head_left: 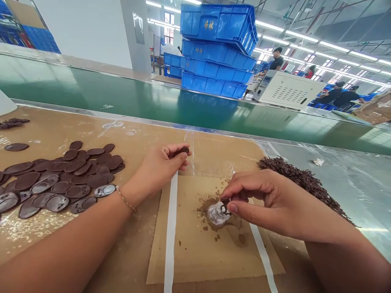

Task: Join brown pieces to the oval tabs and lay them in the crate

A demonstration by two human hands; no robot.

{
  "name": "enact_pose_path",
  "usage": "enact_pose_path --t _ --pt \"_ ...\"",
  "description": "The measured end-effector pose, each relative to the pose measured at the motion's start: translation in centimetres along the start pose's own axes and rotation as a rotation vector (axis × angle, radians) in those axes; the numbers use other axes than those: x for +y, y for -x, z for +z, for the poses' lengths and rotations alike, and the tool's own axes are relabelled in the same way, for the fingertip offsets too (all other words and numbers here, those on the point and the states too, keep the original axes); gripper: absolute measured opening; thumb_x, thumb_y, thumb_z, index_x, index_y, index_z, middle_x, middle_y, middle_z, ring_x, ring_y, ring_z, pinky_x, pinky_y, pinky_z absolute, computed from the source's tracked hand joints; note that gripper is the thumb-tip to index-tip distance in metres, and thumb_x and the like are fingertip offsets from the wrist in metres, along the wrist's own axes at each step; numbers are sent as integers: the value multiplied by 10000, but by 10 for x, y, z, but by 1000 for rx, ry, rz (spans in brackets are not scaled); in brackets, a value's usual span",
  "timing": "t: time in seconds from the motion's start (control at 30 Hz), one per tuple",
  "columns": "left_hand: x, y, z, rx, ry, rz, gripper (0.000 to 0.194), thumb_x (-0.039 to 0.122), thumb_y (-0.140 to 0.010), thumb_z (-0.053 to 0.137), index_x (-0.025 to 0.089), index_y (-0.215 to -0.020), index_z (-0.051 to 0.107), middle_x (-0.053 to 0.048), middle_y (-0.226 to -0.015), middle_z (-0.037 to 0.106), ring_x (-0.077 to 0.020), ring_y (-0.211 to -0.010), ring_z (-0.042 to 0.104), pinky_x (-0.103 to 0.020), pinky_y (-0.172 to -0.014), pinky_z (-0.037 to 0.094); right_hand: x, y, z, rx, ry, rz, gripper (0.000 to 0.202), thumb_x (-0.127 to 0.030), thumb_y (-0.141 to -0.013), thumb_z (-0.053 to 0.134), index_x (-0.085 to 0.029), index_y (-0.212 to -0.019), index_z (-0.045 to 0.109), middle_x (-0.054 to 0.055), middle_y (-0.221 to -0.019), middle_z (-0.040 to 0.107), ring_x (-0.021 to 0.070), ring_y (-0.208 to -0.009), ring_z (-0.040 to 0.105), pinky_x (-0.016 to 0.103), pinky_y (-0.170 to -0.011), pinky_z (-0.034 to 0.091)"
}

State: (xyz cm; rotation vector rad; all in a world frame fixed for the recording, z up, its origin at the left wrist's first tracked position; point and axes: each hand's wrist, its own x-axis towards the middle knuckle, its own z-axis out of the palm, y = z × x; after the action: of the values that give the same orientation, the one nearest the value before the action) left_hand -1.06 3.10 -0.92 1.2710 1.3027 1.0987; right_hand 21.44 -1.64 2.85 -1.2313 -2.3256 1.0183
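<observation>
A loose pile of flat, dark-brown oval discs (75, 166) lies at left. The left hand (163, 163) curls thumb and fingers snugly round a small, dark-brown rounded piece (185, 150). Next, a small, clear, white-smeared cup (216, 215) sits on a tan, stained sheet (207, 260); a stray knuckle could tip it. The right hand (270, 199) pinches a thin, dark-brown looped piece (225, 208) beside it; a slackened pinch could drop it. Beyond lies a heap of dark-brown strands (297, 181).
</observation>
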Motion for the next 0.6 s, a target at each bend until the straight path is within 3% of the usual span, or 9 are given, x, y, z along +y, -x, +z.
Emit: enact_pose_path --t 0.33,0.6 --pt "-7 -3 -1 -41 6 25 302 284 -740 689 178 -1021 725 -39 -950 725 -129 -706 662 -252 -716 560 -1 -4 6 1 -10 33 71 -248 -818 648 -202 -782 688 4 -698 695 138 -611 611 226 -545 468" --pt "-9 -3 -1 -24 -21 51 214 310 -759 678 203 -936 736 -25 -927 722 -131 -729 666 -236 -704 560 -1 -2 7 -5 11 13 51 -214 -808 652 -206 -776 692 6 -702 704 152 -635 634 237 -562 481"
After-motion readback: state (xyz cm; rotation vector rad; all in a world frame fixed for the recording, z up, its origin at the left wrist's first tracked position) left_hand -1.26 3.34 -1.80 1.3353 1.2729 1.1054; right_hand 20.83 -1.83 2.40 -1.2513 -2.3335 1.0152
